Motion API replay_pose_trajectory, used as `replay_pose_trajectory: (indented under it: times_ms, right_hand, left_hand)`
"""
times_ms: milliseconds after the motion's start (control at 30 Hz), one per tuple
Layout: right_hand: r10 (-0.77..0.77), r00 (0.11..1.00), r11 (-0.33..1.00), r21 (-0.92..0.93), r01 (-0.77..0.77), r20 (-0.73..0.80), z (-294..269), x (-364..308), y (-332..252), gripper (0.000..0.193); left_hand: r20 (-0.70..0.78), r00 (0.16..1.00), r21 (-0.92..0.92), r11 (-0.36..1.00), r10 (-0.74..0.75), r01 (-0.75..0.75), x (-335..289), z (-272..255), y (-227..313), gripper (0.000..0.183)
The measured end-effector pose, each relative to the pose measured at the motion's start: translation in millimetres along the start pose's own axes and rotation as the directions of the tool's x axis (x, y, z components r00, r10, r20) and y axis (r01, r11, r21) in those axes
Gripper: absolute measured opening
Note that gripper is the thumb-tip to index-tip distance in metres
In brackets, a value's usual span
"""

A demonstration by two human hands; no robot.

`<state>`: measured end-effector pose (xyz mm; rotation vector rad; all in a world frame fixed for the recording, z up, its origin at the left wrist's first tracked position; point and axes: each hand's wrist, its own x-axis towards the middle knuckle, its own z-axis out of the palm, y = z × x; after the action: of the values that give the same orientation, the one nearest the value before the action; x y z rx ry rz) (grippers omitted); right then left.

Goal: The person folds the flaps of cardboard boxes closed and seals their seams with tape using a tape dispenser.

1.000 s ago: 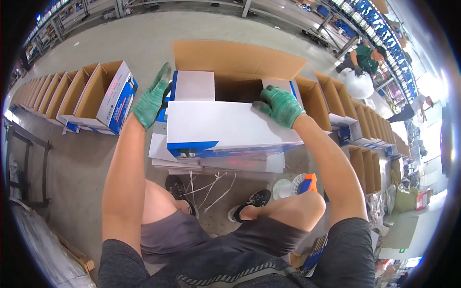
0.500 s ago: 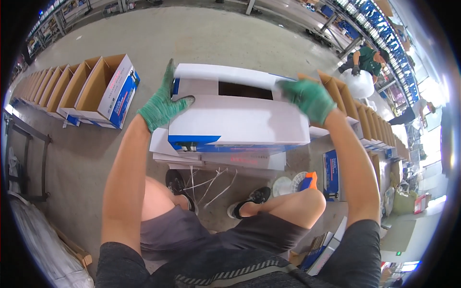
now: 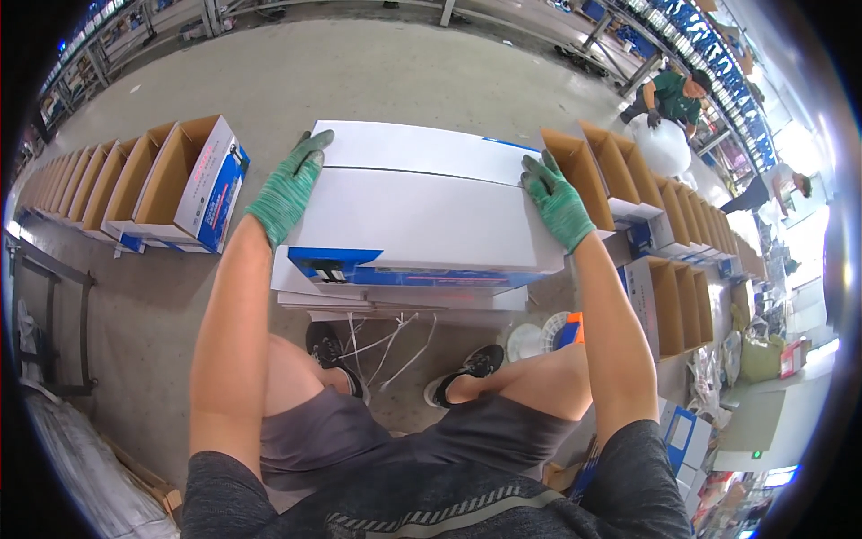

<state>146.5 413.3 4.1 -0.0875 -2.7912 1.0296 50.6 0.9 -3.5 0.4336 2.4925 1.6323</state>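
wearer's gloved hands (image 3: 289, 190): 2 | closed white-blue box (image 3: 422, 211): 1 | black shoes (image 3: 479, 361): 2 | co-workers at right (image 3: 675, 101): 2

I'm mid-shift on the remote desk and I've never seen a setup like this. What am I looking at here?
There's no robot: these are a person's own two hands in green gloves. Every picture comes from one wide camera worn on the head, looking down, so straight edges bend near the rim. The left hand rests on the left end of a white and blue box, the right hand on its right end. The box's top flaps lie folded down, and it appears to rest on flat cardboard. Rows of open boxes stand to either side.
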Motion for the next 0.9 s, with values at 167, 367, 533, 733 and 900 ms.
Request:
replay_pose_trajectory:
  times_ms: [167, 367, 533, 733, 900]
  right_hand:
    - [-0.024, 0.999, 0.999, 0.036, 0.026, -0.045, 4, -13, -1, 0.048]
    - [0.154, 0.988, 0.974, -0.171, -0.149, 0.011, 8, -14, -4, 0.070]
    - [0.105, 0.988, 0.857, 0.494, -0.149, 0.117, -39, -42, 25, 0.057]
    - [0.431, 0.881, 0.709, -0.532, -0.463, -0.192, -98, -187, 133, 0.047]
    - [0.675, 0.734, 0.600, -0.523, -0.605, -0.075, -26, -280, 192, 0.087]
  left_hand:
    - [0.039, 0.991, 0.062, 0.990, 0.128, -0.130, 5, 2, -8, 0.037]
    - [-0.029, 0.998, 0.222, 0.973, 0.062, -0.054, 2, 9, -19, 0.039]
    - [0.094, 0.957, 0.447, 0.847, 0.276, -0.288, 18, 1, -41, 0.047]
    - [0.086, 0.965, 0.341, 0.903, 0.247, -0.261, 22, -1, -46, 0.042]
    - [0.034, 0.980, 0.422, 0.886, 0.194, -0.190, 14, 5, -32, 0.042]
